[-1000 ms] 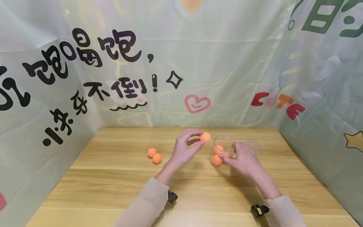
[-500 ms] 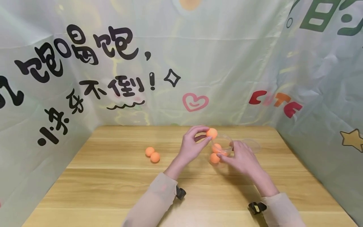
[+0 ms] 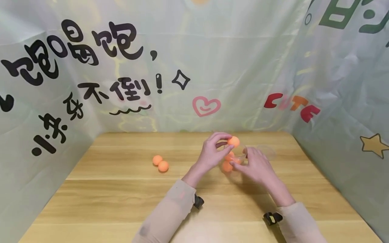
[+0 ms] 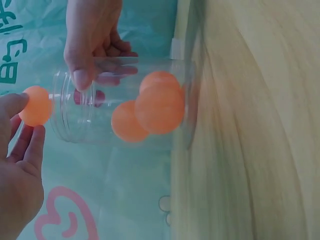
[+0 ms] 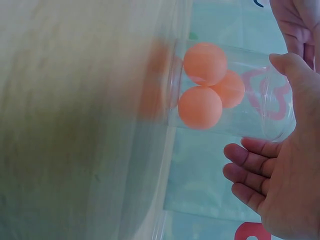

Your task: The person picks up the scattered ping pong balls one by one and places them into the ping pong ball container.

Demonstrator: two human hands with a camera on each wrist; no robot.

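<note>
My left hand (image 3: 212, 152) pinches an orange ping-pong ball (image 3: 233, 141) between thumb and fingertips. In the left wrist view this ball (image 4: 37, 106) is right at the open mouth of a clear plastic jar (image 4: 100, 122). The jar stands upright on the table, and my right hand (image 3: 258, 167) holds it near the rim, thumb on one side and fingers on the other. Three orange balls (image 5: 200, 107) show through the wall at the bottom of the jar. In the head view, my hands partly cover the jar.
Two more orange balls (image 3: 163, 166) lie together on the wooden table (image 3: 121, 202), left of my left hand. A clear round lid (image 3: 268, 152) lies behind my right hand. A printed cloth (image 3: 243, 67) hangs around the table's back and sides.
My left hand has moved right with its ball, from beside the jar to over its mouth. My right hand keeps its hold on the jar. The head view has shifted slightly.
</note>
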